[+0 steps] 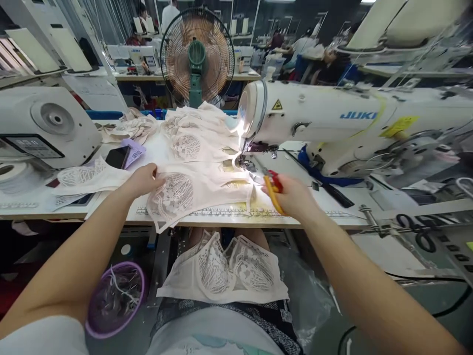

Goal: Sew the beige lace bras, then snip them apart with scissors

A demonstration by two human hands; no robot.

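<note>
My left hand (145, 180) pinches the upper left edge of a pale lace bra piece (207, 192), which lies over the table's front edge. In my right hand (290, 195) is a pair of scissors (273, 191) with red and yellow handles; the blades point left, close to the piece's right end, below the lit needle area of the sewing machine (303, 108). Behind, more pale lace pieces (195, 130) are heaped. Another lace bra (221, 268) rests on my lap.
A green fan (197, 54) stands behind the table (288, 219). At left are a phone (117, 157), a purple label (135, 151), a lace piece (88, 177) and another machine (48, 123). A purple basket (115, 301) sits below. Other people work far behind.
</note>
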